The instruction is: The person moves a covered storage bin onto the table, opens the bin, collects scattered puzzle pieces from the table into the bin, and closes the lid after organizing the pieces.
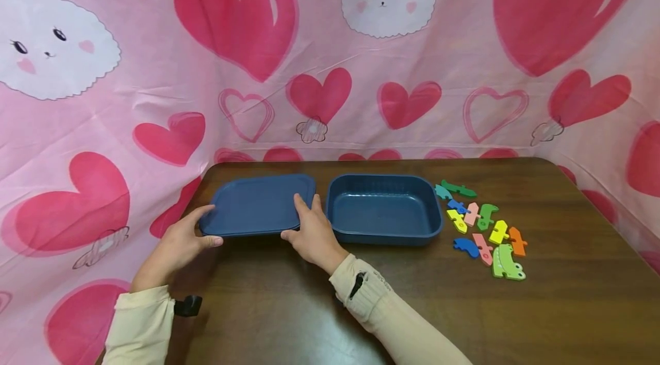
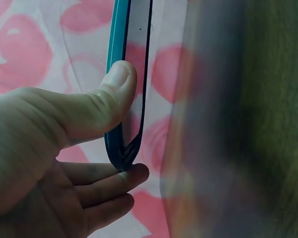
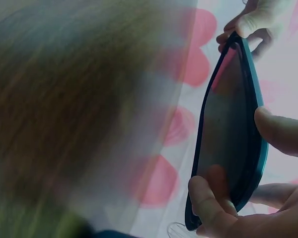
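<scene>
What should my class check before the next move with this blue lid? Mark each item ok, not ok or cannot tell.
1. Left hand gripping the lid: ok, at its left end.
2. Right hand gripping the lid: ok, at its right end.
3. Lid raised off the table: ok, the wrist views show its underside.
4. Container covered: not ok, it stands open beside the lid.
5. Puzzle pieces inside the container: not ok, they lie to its right.
6. Lid's fit: cannot tell.
</scene>
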{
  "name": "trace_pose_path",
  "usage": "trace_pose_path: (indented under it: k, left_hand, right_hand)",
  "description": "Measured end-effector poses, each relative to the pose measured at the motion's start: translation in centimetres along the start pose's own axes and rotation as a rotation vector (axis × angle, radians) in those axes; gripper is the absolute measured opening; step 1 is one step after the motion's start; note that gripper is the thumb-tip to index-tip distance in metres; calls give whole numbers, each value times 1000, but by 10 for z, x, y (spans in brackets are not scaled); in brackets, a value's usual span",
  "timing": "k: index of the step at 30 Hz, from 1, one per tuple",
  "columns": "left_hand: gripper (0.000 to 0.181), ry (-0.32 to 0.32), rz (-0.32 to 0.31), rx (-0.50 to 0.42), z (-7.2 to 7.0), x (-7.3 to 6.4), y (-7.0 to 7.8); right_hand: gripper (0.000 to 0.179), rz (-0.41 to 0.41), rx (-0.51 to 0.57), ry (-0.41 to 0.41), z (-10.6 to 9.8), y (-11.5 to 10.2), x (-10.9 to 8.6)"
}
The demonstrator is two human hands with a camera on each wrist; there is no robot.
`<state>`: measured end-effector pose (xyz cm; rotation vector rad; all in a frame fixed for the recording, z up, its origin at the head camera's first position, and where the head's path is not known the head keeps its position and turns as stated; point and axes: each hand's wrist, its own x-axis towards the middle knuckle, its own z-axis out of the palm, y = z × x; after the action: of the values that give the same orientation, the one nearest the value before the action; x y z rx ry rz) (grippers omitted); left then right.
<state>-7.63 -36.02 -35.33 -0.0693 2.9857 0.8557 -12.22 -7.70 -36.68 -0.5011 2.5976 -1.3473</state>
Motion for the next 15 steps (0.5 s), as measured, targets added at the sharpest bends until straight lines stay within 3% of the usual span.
trace_pose_path:
  k: [8,15]
  left_hand:
    - [78,-17,9,33,7,11,-17]
    - [77,-19,36,73,11,18,-28]
  right_hand:
    - [82,73,-81,-33,11,1,9]
    - [79,81,-129,-83,17,9,17]
